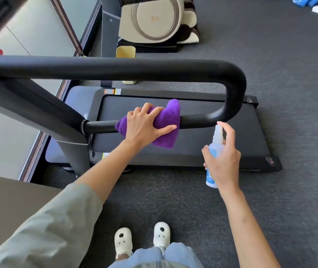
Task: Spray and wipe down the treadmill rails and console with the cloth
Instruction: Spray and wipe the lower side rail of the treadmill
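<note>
Left hand (144, 124) is on the purple cloth (166, 128), fingers (155, 111) curled over the top of it w/ the thumb stretched along the near side, so the cloth is clamped around the lower rail (195, 120) of the treadmill. Cloth is bunched up; one corner sticks up past the fingertips and another flap hangs down below the thumb. Bare rail shows on both sides of the fingers.

Right hand (222, 157) holds the spray bottle (213, 151) upright, just to the right of the cloth hand and a bit nearer the body. Fingers wrapped around the bottle's clear body, index finger hooked over the top of the white nozzle. Nozzle tip sits right below the rail's bend, close to it; can't tell if they touch. Label is blue/white, too small to read.

Rail loops round in a U past the right fingertips and runs back as the thick upper rail (115, 68) above both hands. Treadmill deck (202, 144) lies under the fingers on grey carpet (289, 74). Beyond the upper rail there's a beige round machine (154, 18) and a small yellow bin (125, 52). White clogs (123, 240) at the bottom, grey-green sleeve (57, 219) on the left arm.
</note>
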